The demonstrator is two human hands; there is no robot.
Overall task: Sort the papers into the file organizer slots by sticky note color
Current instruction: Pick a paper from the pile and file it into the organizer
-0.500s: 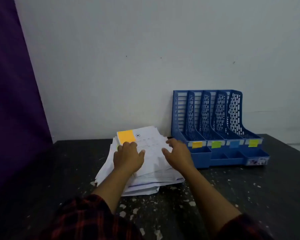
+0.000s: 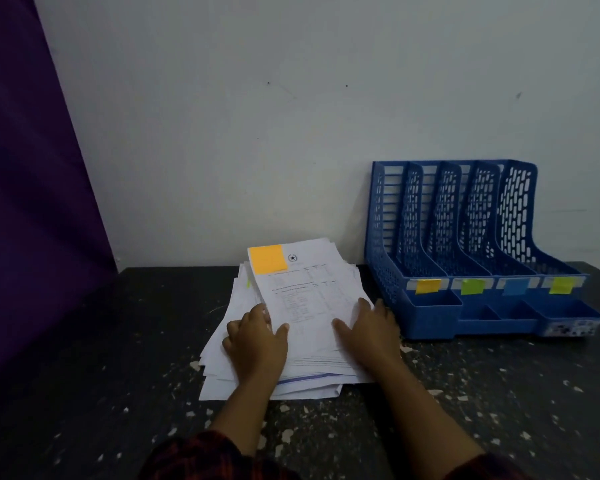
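Table (image 2: 84, 393), dark and speckled, carries everything, set against a pale wall. File organizer (image 2: 465, 271), blue, stands on the right by the wall, its four slots tagged along the front from left to right: orange tag (image 2: 427, 285), green tag (image 2: 472, 286), blue tag (image 2: 515, 286), yellow-green tag (image 2: 560, 285). Paper stack (image 2: 291, 323) lies loose and fanned just left of the organizer, long axis running away from the person. Top sheet (image 2: 309, 289) wears an orange sticky note (image 2: 267, 258) at its far left corner, so by my judgement it belongs in the leftmost slot, to the right of both hands and nearer the right one. Left hand (image 2: 255, 341) rests on the stack's left side, fingers loosely curled, thumb on the top sheet. Right hand (image 2: 368, 336) lies spread and flat on the right edge. Neither plainly pinches a sheet; fingertips are partly hidden. Lower sheets' notes are covered, bar a green sliver at the left edge, and the print is unreadable
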